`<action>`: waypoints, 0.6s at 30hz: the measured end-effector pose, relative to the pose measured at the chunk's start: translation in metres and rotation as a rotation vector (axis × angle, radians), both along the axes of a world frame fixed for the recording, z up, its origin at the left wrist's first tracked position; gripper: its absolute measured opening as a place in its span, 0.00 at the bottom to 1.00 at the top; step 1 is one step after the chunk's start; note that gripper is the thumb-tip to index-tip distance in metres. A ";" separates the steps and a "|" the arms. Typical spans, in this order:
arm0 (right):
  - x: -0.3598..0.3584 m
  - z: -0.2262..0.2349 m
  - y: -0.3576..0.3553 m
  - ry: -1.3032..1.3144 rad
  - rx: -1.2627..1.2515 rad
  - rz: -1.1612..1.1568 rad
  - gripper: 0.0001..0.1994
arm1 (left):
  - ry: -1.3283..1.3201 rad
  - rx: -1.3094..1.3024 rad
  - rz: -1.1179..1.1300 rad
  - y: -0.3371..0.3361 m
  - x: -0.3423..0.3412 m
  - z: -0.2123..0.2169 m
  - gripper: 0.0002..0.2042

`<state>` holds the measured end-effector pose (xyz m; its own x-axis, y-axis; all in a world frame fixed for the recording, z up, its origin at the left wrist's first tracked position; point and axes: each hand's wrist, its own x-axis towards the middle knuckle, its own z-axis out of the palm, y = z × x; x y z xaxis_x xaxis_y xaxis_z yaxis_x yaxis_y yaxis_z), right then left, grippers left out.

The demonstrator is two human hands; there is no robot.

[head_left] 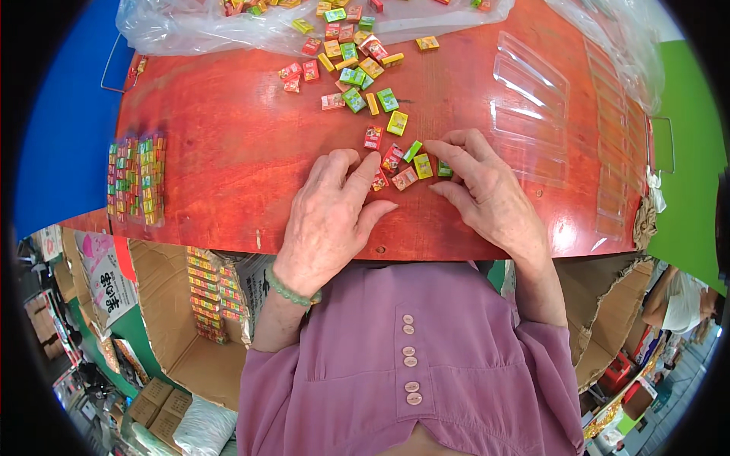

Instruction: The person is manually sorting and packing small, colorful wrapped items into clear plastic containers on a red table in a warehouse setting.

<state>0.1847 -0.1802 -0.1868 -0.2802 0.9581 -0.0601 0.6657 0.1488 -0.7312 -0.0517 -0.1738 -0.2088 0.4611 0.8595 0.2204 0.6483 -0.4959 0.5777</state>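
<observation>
Head view, looking down on a red-brown table. The left hand lies palm-down on the table with fingers spread and lightly bent; its fingertips rest at a small cluster of candy boxes — little rectangular packets in red, yellow and green. A green bead bracelet circles the left wrist. The right hand is likewise palm-down with fingers spread, its fingertips touching the right side of the same cluster; whether either hand actually pinches a packet cannot be told. The cluster sits between the two hands, near the table's near edge. Its packets lie flat with no common heading: the yellow one nearest the right forefinger has its long axis roughly away from the person, the red one beside it lies tilted on a diagonal, and a green one above them slants up to the right.

Farther away lies a loose scatter of boxes, spilling from a clear plastic bag at the far edge. A filled tray of packets in tight rows sits at the left — its long axis running away from the person. Empty clear trays lie at the right. Below the table edge, a cardboard carton holds more stacked packets.
</observation>
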 end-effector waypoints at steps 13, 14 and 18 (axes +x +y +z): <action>-0.013 0.006 -0.019 -0.165 -0.112 -0.045 0.17 | -0.038 -0.023 0.070 -0.009 0.007 -0.003 0.18; -0.016 0.004 -0.022 -0.166 -0.114 -0.046 0.17 | -0.046 0.000 0.087 -0.010 0.011 -0.005 0.19; -0.030 -0.006 -0.025 -0.130 0.025 -0.063 0.19 | -0.070 0.018 0.087 -0.016 0.018 -0.009 0.20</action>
<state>0.1542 -0.2049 -0.1927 -0.2107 0.9752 -0.0677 0.7631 0.1208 -0.6349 -0.0342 -0.1896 -0.2175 0.3681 0.8912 0.2651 0.6476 -0.4503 0.6146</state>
